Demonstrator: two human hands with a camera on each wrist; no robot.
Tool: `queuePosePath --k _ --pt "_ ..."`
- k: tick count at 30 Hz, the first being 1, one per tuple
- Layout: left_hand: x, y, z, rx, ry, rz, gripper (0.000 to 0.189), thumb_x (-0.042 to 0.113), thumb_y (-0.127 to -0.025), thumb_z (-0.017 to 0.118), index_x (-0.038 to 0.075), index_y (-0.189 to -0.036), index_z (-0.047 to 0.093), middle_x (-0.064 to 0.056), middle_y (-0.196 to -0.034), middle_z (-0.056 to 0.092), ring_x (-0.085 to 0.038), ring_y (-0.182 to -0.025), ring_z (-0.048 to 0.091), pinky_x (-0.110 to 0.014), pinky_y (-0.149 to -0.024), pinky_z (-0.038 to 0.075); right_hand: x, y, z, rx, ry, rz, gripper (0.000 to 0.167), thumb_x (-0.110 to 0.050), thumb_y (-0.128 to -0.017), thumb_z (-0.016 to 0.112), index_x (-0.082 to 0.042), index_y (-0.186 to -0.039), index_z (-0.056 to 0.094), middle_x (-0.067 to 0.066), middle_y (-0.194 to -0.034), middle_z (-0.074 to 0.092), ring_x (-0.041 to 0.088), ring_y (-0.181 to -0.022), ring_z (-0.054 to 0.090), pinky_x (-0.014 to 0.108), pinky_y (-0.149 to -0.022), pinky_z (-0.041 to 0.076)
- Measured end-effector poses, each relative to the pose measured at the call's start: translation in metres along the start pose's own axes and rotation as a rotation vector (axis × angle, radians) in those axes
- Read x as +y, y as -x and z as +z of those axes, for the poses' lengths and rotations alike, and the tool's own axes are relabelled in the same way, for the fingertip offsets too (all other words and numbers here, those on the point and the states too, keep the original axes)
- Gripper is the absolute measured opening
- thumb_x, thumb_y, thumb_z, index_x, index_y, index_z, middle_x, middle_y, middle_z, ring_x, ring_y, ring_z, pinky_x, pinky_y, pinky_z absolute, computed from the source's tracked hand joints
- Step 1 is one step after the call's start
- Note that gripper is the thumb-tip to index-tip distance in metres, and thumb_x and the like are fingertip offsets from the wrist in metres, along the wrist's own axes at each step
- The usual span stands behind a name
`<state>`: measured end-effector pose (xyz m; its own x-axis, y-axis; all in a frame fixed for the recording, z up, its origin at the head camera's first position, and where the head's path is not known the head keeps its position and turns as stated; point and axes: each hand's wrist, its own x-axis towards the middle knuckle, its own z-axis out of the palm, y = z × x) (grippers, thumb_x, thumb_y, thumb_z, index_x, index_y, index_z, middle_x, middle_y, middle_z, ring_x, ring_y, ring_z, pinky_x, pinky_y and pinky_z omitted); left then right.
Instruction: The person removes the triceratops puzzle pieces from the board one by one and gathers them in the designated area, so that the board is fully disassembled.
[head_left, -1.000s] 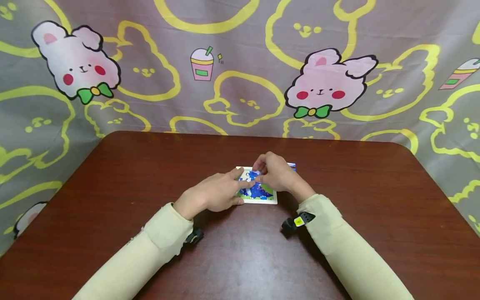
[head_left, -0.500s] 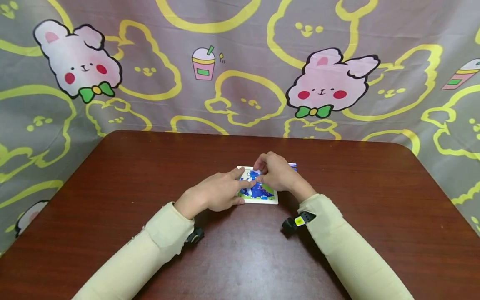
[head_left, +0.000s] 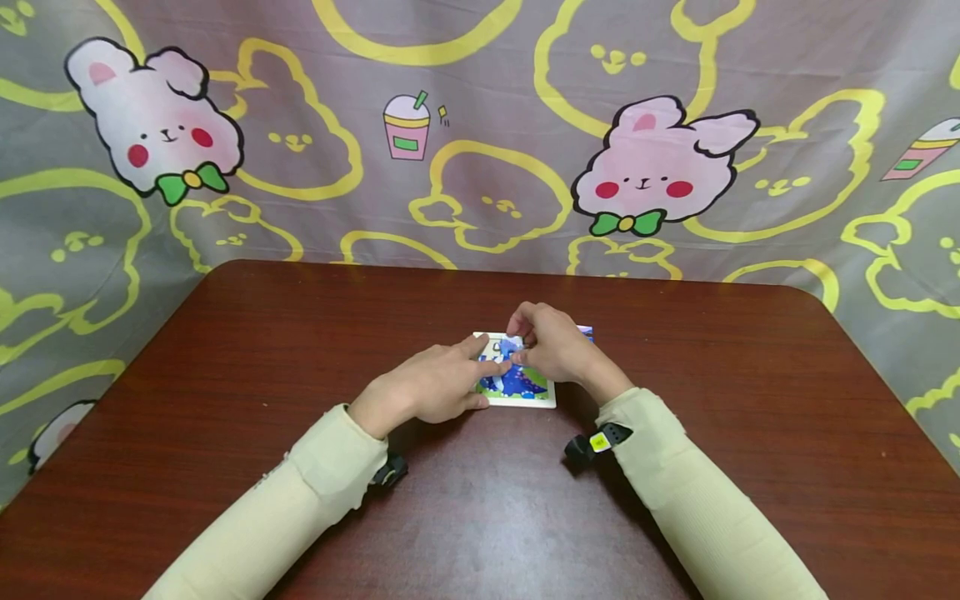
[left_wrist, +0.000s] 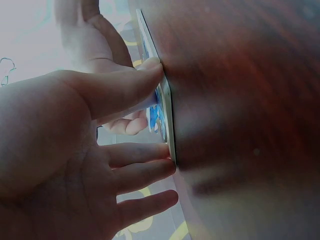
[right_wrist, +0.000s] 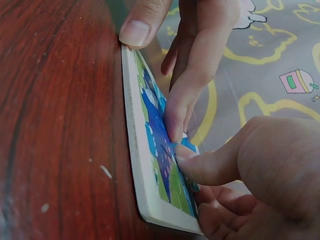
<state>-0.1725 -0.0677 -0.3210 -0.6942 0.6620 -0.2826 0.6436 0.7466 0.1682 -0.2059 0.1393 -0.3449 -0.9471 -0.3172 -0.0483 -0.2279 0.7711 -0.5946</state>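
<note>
A white-bordered jigsaw puzzle with a blue and green cartoon picture lies flat on the table. My left hand rests on its left side. The thumb touches the near border and a straight index finger presses on the picture, as the right wrist view also shows. From the right, my right hand reaches over the puzzle and pinches a small blue puzzle piece between thumb and fingers. That piece stands tilted up from the picture, right by the left index fingertip. The right hand covers the puzzle's far right corner.
Behind the right hand, a blue and white printed edge shows on the brown table. A grey cartoon-print curtain hangs along the table's far side. Both wrists carry black straps under pale sleeves.
The blue piece in the right fingers has tilted and now shows a paler face. Both hands have stayed almost in place.
</note>
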Motion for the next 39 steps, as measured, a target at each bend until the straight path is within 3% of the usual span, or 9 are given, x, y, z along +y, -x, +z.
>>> queuePosePath --k 12,20,34,39 --pt "0.0 0.0002 0.0001 0.002 -0.001 -0.002 0.06 0.038 -0.106 0.065 0.031 -0.162 0.045 -0.022 -0.175 0.027 -0.041 -0.147 0.053 -0.054 -0.118 0.047 0.0012 0.0009 0.0006 -0.005 -0.03 0.0 0.025 -0.003 -0.093 0.08 -0.012 -0.112 0.066 0.01 -0.109 0.07 0.026 -0.101 0.065 0.043 -0.094 0.056" --pt "0.0028 -0.0028 0.0009 0.002 0.004 0.008 0.06 0.037 -0.107 0.064 0.032 -0.163 0.044 -0.021 -0.175 0.025 -0.041 -0.15 0.05 -0.054 -0.12 0.046 0.0075 0.0049 -0.0046 -0.013 -0.05 0.018 0.026 -0.004 -0.093 0.08 -0.014 -0.115 0.07 0.01 -0.105 0.069 0.026 -0.096 0.062 0.039 -0.086 0.056" --pt "-0.0001 0.0006 0.0005 -0.002 -0.003 -0.003 0.06 0.038 -0.107 0.064 0.032 -0.163 0.044 -0.021 -0.176 0.024 -0.042 -0.152 0.047 -0.055 -0.12 0.045 0.005 0.0018 -0.0061 -0.04 -0.046 0.03 0.027 -0.012 -0.093 0.081 -0.014 -0.12 0.078 0.01 -0.115 0.074 0.029 -0.108 0.066 0.048 -0.099 0.057" --pt "0.0005 0.0009 -0.0004 -0.005 0.002 -0.005 0.06 0.038 -0.107 0.064 0.031 -0.163 0.045 -0.021 -0.176 0.024 -0.043 -0.15 0.049 -0.056 -0.119 0.046 0.005 0.0015 -0.0084 -0.061 -0.051 0.032 0.03 -0.014 -0.092 0.082 -0.013 -0.122 0.079 0.01 -0.116 0.075 0.029 -0.106 0.066 0.047 -0.097 0.058"
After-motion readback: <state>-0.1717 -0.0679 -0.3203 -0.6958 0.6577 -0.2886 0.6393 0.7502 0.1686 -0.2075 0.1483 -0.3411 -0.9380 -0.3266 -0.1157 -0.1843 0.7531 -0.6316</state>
